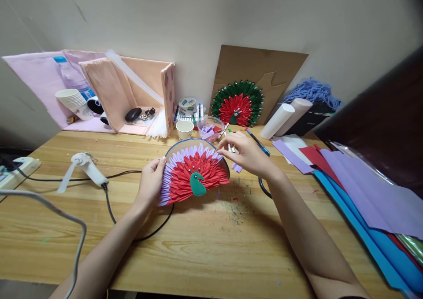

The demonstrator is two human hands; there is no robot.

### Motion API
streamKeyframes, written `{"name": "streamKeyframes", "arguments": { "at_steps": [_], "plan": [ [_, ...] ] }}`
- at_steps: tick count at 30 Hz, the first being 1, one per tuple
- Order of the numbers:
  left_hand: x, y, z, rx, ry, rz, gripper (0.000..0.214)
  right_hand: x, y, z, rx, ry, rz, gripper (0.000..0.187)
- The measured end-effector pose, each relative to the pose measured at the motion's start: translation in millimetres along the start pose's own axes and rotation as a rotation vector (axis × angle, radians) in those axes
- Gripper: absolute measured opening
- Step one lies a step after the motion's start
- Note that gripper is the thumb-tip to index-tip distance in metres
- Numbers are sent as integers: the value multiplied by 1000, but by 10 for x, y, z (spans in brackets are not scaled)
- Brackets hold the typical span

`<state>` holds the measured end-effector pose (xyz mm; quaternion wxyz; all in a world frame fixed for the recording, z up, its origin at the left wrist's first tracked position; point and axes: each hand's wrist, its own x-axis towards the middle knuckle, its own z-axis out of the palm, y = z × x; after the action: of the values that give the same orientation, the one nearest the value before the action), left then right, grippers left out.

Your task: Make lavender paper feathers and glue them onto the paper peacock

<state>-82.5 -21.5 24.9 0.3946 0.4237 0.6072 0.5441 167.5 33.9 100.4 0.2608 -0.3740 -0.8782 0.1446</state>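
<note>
My left hand [152, 180] grips the left edge of a peacock craft [198, 171], thumb on the front, and holds it tilted up above the table. Red paper feathers fan around a green peacock body [198, 184], with a row of purple feathers behind them along the left and top. A strip of bare backing with a dark rim shows along the top and right edge. At the upper right edge, my right hand [239, 151] has its thumb and forefinger pinched together against the purple feathers. Whatever lies between those fingertips is too small to make out.
A white glue gun [89, 169] with a black cable lies on the left. Behind are a paper cup [184, 129], a clear bowl [210, 128] of paper pieces and a green-red peacock [236, 103] against cardboard. Coloured paper sheets [370, 193] are stacked on the right.
</note>
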Motion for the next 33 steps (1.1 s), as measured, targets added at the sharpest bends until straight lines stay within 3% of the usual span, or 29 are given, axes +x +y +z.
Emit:
{"name": "streamKeyframes", "arguments": {
  "at_steps": [9, 16, 33],
  "plan": [
    [-44, 16, 26, 37, -36, 17, 36, 21, -120, 220, -11, -48, -133, 6],
    [-89, 41, 51, 90, -84, 24, 34, 26, -166, 410, -80, 2, -49, 9],
    [-110, 23, 48, 124, -111, 45, 35, 52, -113, 393, 64, -14, -74, 5]
  ]
}}
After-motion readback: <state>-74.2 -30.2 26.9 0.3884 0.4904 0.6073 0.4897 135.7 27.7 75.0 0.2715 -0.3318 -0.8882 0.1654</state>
